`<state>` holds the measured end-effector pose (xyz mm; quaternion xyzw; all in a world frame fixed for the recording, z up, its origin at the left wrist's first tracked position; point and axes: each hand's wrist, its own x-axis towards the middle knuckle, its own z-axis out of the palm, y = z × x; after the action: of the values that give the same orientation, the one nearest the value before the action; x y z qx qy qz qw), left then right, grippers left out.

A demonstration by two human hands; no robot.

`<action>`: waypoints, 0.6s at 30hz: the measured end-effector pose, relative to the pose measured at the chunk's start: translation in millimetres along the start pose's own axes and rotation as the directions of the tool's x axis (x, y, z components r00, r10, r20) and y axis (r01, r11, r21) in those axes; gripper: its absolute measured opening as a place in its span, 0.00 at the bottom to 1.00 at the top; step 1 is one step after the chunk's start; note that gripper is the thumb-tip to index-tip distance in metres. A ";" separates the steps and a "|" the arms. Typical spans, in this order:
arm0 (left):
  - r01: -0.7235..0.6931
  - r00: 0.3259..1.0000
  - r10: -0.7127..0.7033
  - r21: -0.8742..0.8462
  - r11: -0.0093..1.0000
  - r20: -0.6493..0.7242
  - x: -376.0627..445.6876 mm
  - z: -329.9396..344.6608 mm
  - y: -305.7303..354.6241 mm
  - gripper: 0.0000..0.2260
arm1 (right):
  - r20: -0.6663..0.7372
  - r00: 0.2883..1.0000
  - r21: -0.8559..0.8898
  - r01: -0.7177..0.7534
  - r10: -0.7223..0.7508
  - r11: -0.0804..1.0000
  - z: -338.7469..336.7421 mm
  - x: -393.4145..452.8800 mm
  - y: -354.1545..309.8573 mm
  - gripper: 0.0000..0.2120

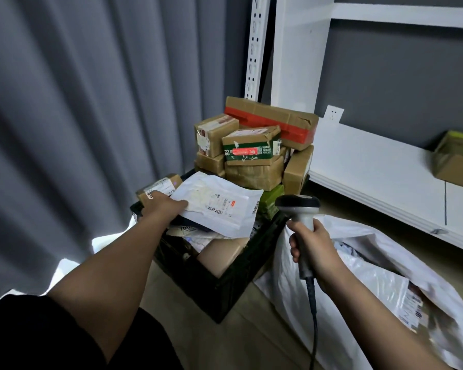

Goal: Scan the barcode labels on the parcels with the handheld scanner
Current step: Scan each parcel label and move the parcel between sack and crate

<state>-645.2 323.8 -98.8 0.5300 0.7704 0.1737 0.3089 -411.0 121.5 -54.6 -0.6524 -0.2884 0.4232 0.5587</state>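
Note:
A flat white mailer parcel [222, 206] with a barcode label facing up lies over the black crate [225, 284]. My left hand [163, 205] holds its left edge, thumb on top. My right hand [312, 248] grips the handle of the grey handheld scanner [300, 209], its dark head turned toward the mailer from the right, a short gap apart. The scanner's cable hangs down past my right wrist. Stacked cardboard parcels [251, 153] rise at the crate's far end.
A large white sack [372, 265] with more parcels lies on the floor at the right. White shelving [385, 177] runs along the right wall with a cardboard box [457, 161] on it. A grey curtain [78, 116] hangs at the left.

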 end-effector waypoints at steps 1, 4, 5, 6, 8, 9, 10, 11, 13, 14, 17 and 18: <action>0.025 1.000 -0.025 -0.002 1.000 0.004 2.2 2.8 -0.2 0.43 | 0.001 1.000 -0.001 0.001 -0.001 1.000 -0.9 0.4 0.9 0.07; 0.087 0.995 -0.089 0.047 0.995 0.038 0.9 6.1 0.2 0.47 | 0.005 1.000 -0.006 0.002 -0.002 1.000 -2.6 0.5 2.1 0.08; 0.097 0.994 -0.099 0.034 0.995 0.045 3.8 8.6 -0.6 0.47 | 0.007 1.000 -0.005 0.003 -0.003 1.000 -3.5 0.4 2.5 0.08; 0.125 0.991 -0.124 -0.016 0.992 0.048 9.0 11.9 -2.4 0.47 | 0.010 1.000 -0.003 0.004 -0.004 1.000 -4.0 -0.1 2.5 0.08; 0.134 0.991 -0.134 -0.140 0.981 0.015 16.2 16.0 -3.0 0.45 | 0.012 1.000 -0.007 0.003 -0.003 1.000 -5.4 -0.8 2.6 0.08; 0.126 0.991 -0.131 -0.218 0.968 -0.009 18.0 16.2 -2.0 0.42 | 0.010 1.000 -0.008 0.003 -0.003 1.000 -6.0 -0.8 2.6 0.08; 0.112 0.991 -0.128 -0.329 0.938 -0.027 15.6 15.6 1.4 0.37 | 0.009 1.000 -0.009 0.004 -0.004 1.000 -6.4 -1.2 2.3 0.08; 0.109 0.991 -0.132 -0.447 0.888 -0.019 12.5 14.8 5.1 0.32 | 0.009 1.000 -0.008 0.004 -0.004 1.000 -6.4 -1.0 2.2 0.07; 0.185 0.982 -0.156 -0.654 0.733 0.103 7.1 13.9 10.6 0.20 | 0.009 1.000 -0.005 0.007 -0.007 1.000 -6.7 -0.9 1.6 0.07; 0.245 0.969 -0.151 -0.697 0.674 0.194 4.5 13.3 11.6 0.15 | 0.011 1.000 -0.007 0.011 -0.011 1.000 -7.1 -1.3 1.0 0.08; 0.328 0.924 -0.088 -0.657 0.679 0.371 -9.9 6.1 12.5 0.06 | 0.020 1.000 -0.007 0.018 -0.018 1.000 -7.6 -3.2 -0.8 0.09; 0.308 0.920 -0.068 -0.605 0.734 0.386 -12.8 4.0 11.8 0.06 | 0.021 1.000 -0.006 0.019 -0.019 1.000 -7.6 -4.7 -2.1 0.09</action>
<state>-631.1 316.2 -91.0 0.3277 0.6458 0.3058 0.6181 -406.3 114.2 -51.4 -0.6470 -0.3015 0.4238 0.5577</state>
